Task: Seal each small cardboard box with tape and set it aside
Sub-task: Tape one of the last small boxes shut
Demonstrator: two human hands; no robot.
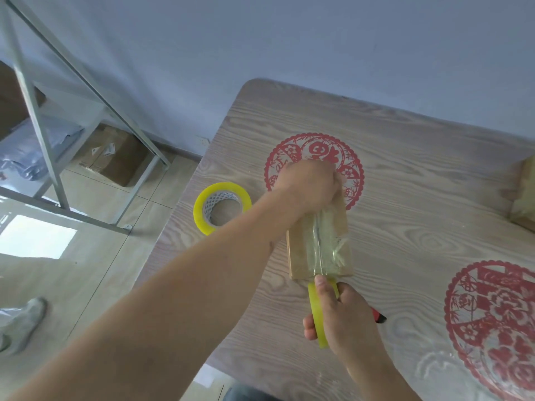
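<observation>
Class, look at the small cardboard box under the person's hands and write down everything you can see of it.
The small cardboard box is brown, oblong and closed, lying flat on the wood-grain table. A strip of clear, glossy, wrinkled tape runs lengthwise over its top seam. The left hand grips its far end, partly over a red paper-cut decoration. At its near end the right hand holds a yellow tape roll against the edge.

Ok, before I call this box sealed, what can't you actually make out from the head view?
- Far end of the cardboard box: covered by the left hand.
- Tape roll in the right hand: mostly hidden by its fingers.
- Red-and-black tool: only its tip shows past the right hand.
- Taped box at the right: cut off by the frame edge.
</observation>
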